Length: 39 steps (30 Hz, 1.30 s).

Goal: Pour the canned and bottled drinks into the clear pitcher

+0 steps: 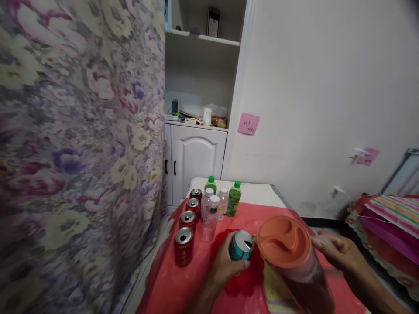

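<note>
My left hand (224, 264) is wrapped around a teal drink can (240, 250) standing upright above the red cloth (163, 285), its top opening showing. To its right, my right hand (338, 253) grips the handle of a clear pitcher (309, 279) with an orange lid (284, 240). Dark brown liquid is inside the pitcher. The pitcher tilts left, its spout beside the can's rim, and a small brownish bit shows between spout and can. I cannot tell whether it is flowing. Part of a yellow cloth (275, 288) lies under the pitcher.
Several red and dark cans (183, 250) stand in a row at the table's left. Several clear bottles (209, 224) with white caps and two green bottles (233, 203) stand behind. A floral curtain (81, 131) hangs left; a white cabinet (199, 159) stands beyond.
</note>
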Available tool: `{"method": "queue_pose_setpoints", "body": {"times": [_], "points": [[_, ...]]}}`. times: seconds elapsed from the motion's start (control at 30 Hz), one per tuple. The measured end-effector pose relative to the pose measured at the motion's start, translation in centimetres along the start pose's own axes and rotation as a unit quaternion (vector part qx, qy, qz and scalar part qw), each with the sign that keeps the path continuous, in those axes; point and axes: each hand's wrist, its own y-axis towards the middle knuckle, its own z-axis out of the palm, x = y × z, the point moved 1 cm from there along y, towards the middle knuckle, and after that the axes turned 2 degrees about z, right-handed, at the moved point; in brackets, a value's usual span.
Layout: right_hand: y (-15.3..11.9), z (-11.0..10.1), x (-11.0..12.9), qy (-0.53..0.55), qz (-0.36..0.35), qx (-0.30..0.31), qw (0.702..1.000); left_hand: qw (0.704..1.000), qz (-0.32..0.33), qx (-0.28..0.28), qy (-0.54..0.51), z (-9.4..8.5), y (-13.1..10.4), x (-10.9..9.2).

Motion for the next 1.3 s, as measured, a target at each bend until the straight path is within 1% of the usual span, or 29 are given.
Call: {"method": "queue_pose_setpoints", "body": {"times": [0.13, 0.4, 0.57, 0.67, 0.83, 1.07, 1.2, 1.3], "points": [[-0.1, 0.0, 0.4, -0.001, 0.0, -0.002, 1.0, 1.0, -0.006, 0.001, -0.007, 0.0, 0.0, 0.2], [-0.1, 0.2, 0.1, 0.028, 0.027, -0.011, 0.999, 1.0, -0.013, 0.009, -0.013, -0.5, 0.1, 1.1], [-0.1, 0.1, 0.2, 0.01, 0.024, 0.001, 1.0, 1.0, -0.013, -0.001, 0.007, -0.6, 0.1, 1.3], [-0.1, 0.1, 0.1, 0.015, 0.026, -0.005, 1.0, 1.0, -0.022, 0.004, 0.001, -0.5, 0.1, 1.2], [0.0, 0.0, -0.2, 0.005, 0.008, -0.014, 1.0, 1.0, -0.017, -0.002, 0.009, -0.6, 0.1, 1.2], [0.2, 0.0, -0.7, 0.01, 0.008, 0.008, 1.0, 1.0, -0.018, -0.003, 0.008, -0.8, 0.2, 1.6], [0.1, 0.0, -0.4, 0.014, 0.018, 0.009, 1.0, 1.0, -0.019, 0.002, 0.004, -0.7, 0.2, 1.5], [-0.1, 0.1, 0.1, -0.001, 0.004, 0.003, 1.0, 1.0, -0.02, 0.004, 0.005, -0.7, 0.1, 1.4]]}}
